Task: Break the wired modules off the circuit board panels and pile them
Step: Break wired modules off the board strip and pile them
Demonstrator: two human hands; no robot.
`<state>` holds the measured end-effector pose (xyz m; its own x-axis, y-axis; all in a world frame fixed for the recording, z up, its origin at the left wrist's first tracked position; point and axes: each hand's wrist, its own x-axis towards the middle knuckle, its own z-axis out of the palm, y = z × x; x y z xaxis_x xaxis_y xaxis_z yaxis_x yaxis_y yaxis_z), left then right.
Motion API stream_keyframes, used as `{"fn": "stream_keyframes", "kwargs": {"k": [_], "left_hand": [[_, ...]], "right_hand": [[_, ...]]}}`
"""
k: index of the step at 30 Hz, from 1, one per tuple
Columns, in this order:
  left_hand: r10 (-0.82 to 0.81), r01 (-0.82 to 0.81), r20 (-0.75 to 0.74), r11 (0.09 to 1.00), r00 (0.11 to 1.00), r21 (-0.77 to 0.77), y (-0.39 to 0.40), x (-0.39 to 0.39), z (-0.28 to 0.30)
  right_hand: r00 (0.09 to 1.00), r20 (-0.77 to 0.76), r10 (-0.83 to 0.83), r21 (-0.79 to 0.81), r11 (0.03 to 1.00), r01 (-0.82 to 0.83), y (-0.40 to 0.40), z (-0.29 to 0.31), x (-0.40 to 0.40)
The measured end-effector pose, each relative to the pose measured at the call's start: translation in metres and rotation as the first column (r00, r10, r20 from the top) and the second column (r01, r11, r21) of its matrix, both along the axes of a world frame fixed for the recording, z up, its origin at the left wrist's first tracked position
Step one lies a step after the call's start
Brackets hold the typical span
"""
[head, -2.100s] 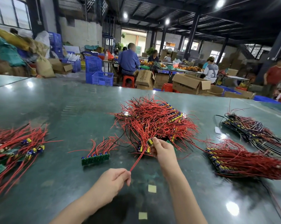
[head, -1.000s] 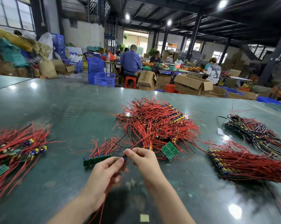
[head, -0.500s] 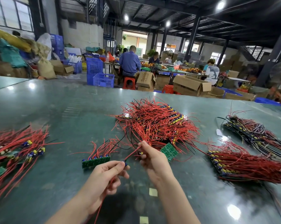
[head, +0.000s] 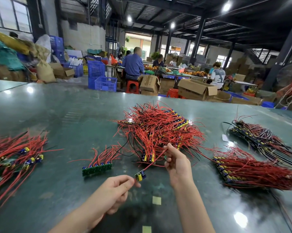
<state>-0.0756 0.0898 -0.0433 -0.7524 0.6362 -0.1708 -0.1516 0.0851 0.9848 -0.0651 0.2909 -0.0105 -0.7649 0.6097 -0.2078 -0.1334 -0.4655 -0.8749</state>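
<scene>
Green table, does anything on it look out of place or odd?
Mostly not. The wired piles look like normal work. Only small strays stand out: two yellowish paper squares on the bare green table near the hands, and a white scrap between the right-side bundles.

A glossy dark green table (head: 61, 115) reflects ceiling lamps. Two pale yellow paper squares (head: 156, 200) lie near its front edge, and a white scrap (head: 224, 138) sits toward the right. Beyond it stand blue plastic crates (head: 105, 83), open cardboard boxes (head: 196, 89), and red stools (head: 132, 86). Seated workers (head: 132, 65) face a far bench, with stuffed sacks (head: 45, 71) piled at the left
</scene>
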Motion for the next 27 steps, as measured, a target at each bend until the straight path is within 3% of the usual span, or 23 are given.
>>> {"fn": "stream_keyframes", "kwargs": {"k": [4,9,17,22,27], "left_hand": [[-0.085,0.068,-0.171,0.992,0.982,-0.102,0.002,0.002,0.003],[-0.127,0.115,-0.128,0.989,0.984,-0.097,-0.002,0.001,0.007],[-0.149,0.111,-0.141,0.962,0.979,-0.249,-0.005,-0.004,0.004],[-0.217,0.179,-0.111,0.943,0.970,-0.280,-0.011,-0.008,0.007],[-0.306,0.200,-0.188,0.876,0.933,-0.438,-0.020,-0.014,0.009]], "right_hand": [[1.000,-0.001,-0.021,-0.025,0.999,0.021,0.000,0.002,0.001],[0.999,0.004,0.037,-0.102,0.994,-0.037,0.003,0.002,0.000],[0.993,0.063,-0.102,0.085,0.992,0.097,0.014,-0.003,-0.002],[1.000,0.019,-0.013,-0.126,0.992,0.015,0.022,-0.004,0.001],[0.996,0.053,-0.068,-0.185,0.980,0.077,0.034,-0.008,0.003]]}}
